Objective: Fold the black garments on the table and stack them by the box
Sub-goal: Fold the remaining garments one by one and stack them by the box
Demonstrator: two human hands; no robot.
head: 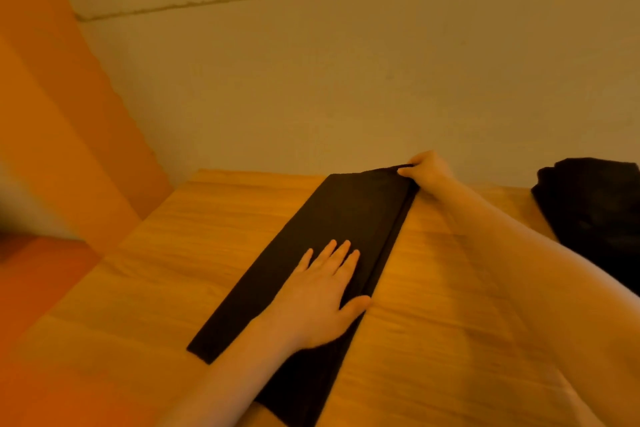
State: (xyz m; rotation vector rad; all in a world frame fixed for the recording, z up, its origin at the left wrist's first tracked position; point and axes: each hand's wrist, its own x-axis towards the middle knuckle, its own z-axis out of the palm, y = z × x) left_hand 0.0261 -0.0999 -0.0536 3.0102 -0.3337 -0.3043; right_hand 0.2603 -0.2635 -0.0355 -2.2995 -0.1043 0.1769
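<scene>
flat black garment (332,229), woodgrain table (173,253)

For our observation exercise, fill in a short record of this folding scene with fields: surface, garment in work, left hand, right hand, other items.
surface: wooden table
garment in work: black garment, folded into a long strip, lying flat on the table
left hand: left hand pressing flat on the strip, fingers straight
right hand: right hand pinching the strip's far corner
other items: dark pile of cloth at the right edge; no box in view
</scene>
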